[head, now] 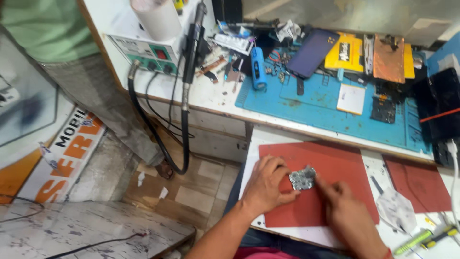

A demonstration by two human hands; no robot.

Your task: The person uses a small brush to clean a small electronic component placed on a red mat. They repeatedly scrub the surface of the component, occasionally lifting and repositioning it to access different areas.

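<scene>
Cluttered repair benches fill the view, and nearest the person a red mat (335,165) lies on a white worktop, with both hands resting on it. Left hand (265,186) lies curled, its fingertips pinning the left edge of a small grey circuit board (303,178) that sits on the mat between the two hands, while right hand (346,211) has its fingers drawn together and its forefinger pressed on the board's right side. Beyond the hands lies a blue work mat (326,108) strewn with phone parts, and a green-handled screwdriver (413,242) lies just right of the right hand.
</scene>
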